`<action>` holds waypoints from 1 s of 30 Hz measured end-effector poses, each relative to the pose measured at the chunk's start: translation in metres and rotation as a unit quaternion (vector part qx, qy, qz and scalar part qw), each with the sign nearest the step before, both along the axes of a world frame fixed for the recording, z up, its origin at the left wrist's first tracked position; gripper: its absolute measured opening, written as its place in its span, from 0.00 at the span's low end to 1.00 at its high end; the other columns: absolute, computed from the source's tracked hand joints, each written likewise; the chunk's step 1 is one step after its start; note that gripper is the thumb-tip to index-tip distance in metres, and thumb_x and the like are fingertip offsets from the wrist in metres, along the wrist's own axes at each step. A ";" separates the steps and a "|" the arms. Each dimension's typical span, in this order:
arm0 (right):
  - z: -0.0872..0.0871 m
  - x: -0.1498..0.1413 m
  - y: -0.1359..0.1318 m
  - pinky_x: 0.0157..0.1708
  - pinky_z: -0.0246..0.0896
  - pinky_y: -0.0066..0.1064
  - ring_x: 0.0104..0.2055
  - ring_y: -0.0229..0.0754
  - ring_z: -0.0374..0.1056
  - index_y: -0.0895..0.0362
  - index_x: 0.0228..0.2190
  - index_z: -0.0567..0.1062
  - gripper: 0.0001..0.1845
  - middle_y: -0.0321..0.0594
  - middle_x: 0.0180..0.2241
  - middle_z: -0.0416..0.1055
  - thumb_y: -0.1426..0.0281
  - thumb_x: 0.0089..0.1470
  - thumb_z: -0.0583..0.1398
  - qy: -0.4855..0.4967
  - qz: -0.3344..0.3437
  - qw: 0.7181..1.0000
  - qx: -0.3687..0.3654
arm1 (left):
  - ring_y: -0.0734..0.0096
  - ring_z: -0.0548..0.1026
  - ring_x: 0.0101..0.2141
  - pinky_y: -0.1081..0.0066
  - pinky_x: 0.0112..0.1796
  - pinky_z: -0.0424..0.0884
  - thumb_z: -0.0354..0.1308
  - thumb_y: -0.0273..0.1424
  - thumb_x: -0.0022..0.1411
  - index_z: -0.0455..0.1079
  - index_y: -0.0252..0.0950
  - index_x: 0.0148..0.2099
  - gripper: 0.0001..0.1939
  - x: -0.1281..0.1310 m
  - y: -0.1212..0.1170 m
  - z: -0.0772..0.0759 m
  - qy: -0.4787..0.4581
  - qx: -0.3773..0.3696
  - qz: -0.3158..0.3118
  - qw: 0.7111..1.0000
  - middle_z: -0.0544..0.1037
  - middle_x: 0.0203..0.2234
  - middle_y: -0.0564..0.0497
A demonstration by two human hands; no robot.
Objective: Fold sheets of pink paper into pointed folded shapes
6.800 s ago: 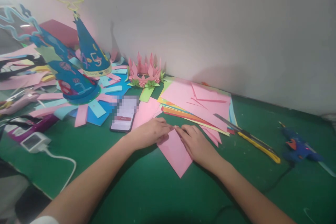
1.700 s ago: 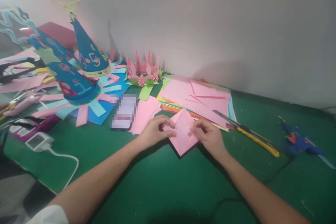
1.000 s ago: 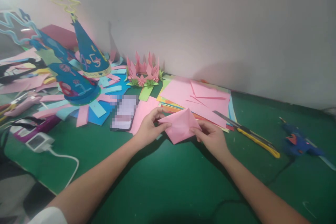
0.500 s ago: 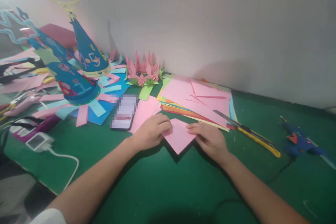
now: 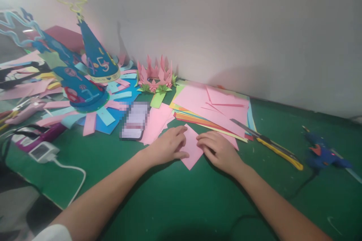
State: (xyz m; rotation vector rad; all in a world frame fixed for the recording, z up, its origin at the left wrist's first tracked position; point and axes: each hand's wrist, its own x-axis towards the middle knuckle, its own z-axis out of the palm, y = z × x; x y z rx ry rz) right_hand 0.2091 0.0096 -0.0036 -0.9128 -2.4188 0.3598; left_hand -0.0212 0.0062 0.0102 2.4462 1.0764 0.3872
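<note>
A small folded pink paper (image 5: 191,150) lies flat on the green mat (image 5: 181,199) in front of me. My left hand (image 5: 168,146) rests on its left side with fingers stretched out flat. My right hand (image 5: 216,150) presses down on its right side, fingers also laid flat. Only the middle strip and lower point of the paper show between the hands.
A phone (image 5: 134,121) lies left of the hands, beside loose pink sheets. A stack of coloured paper (image 5: 215,111) sits behind. A yellow utility knife (image 5: 271,145) and a blue glue gun (image 5: 325,154) lie to the right. Blue paper cone hats (image 5: 97,58), a pink paper flower (image 5: 156,77) and a white charger (image 5: 42,151) are at the left.
The pink paper, earlier lifted and pinched between both hands, now lies flat on the mat. Both hands have spread out and press on it.
</note>
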 end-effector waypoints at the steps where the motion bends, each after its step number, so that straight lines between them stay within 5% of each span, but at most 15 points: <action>1: 0.000 -0.002 -0.001 0.41 0.62 0.41 0.40 0.45 0.66 0.55 0.33 0.72 0.11 0.43 0.38 0.72 0.77 0.55 0.51 -0.010 -0.009 1.000 -0.008 | 0.51 0.64 0.54 0.57 0.50 0.63 0.63 0.40 0.54 0.64 0.34 0.38 0.17 0.002 0.001 -0.004 0.011 0.008 0.012 1.000 0.58 0.59 0.36; 6: -0.001 -0.010 -0.005 0.44 0.60 0.43 0.44 0.48 0.64 0.56 0.35 0.70 0.05 0.46 0.45 0.70 0.70 0.56 0.55 -0.052 -0.045 0.997 -0.035 | 0.50 0.68 0.50 0.57 0.46 0.65 0.65 0.47 0.48 0.62 0.34 0.43 0.28 0.009 0.004 -0.013 0.038 0.035 0.012 0.999 0.56 0.60 0.31; 13: -0.001 -0.009 -0.004 0.48 0.57 0.46 0.51 0.52 0.60 0.53 0.43 0.70 0.16 0.47 0.54 0.64 0.60 0.54 0.58 -0.086 -0.042 0.992 -0.077 | 0.44 0.66 0.50 0.55 0.48 0.61 0.59 0.61 0.41 0.56 0.27 0.58 0.52 0.017 -0.003 -0.009 0.082 0.084 0.013 0.993 0.54 0.61 0.30; 18: 0.004 -0.009 -0.007 0.50 0.55 0.48 0.54 0.54 0.57 0.51 0.47 0.69 0.27 0.45 0.57 0.59 0.52 0.48 0.62 -0.110 -0.035 0.988 -0.102 | 0.41 0.63 0.53 0.54 0.50 0.59 0.58 0.62 0.40 0.52 0.23 0.61 0.58 0.020 -0.006 -0.005 0.110 0.067 0.015 0.992 0.50 0.62 0.28; 23: 0.001 -0.004 -0.002 0.50 0.56 0.45 0.53 0.49 0.59 0.50 0.43 0.72 0.12 0.42 0.56 0.63 0.67 0.59 0.53 -0.082 -0.044 0.989 -0.113 | 0.48 0.56 0.60 0.55 0.54 0.56 0.56 0.50 0.56 0.51 0.31 0.63 0.41 0.004 0.003 -0.006 0.073 0.003 -0.033 0.997 0.47 0.64 0.35; 26: -0.005 0.002 0.004 0.50 0.58 0.44 0.53 0.46 0.61 0.49 0.43 0.73 0.18 0.40 0.56 0.64 0.75 0.60 0.48 -0.058 -0.021 0.991 -0.119 | 0.58 0.59 0.59 0.60 0.54 0.58 0.50 0.35 0.65 0.59 0.39 0.59 0.21 -0.009 0.010 -0.001 0.019 -0.035 -0.057 0.998 0.51 0.64 0.44; 30: -0.010 0.008 0.008 0.50 0.58 0.47 0.53 0.46 0.62 0.48 0.46 0.73 0.24 0.39 0.55 0.65 0.80 0.57 0.46 -0.038 -0.005 0.993 -0.111 | 0.64 0.68 0.51 0.64 0.50 0.62 0.47 0.31 0.67 0.64 0.42 0.57 0.17 -0.021 0.013 0.009 -0.023 -0.080 -0.070 0.994 0.60 0.60 0.48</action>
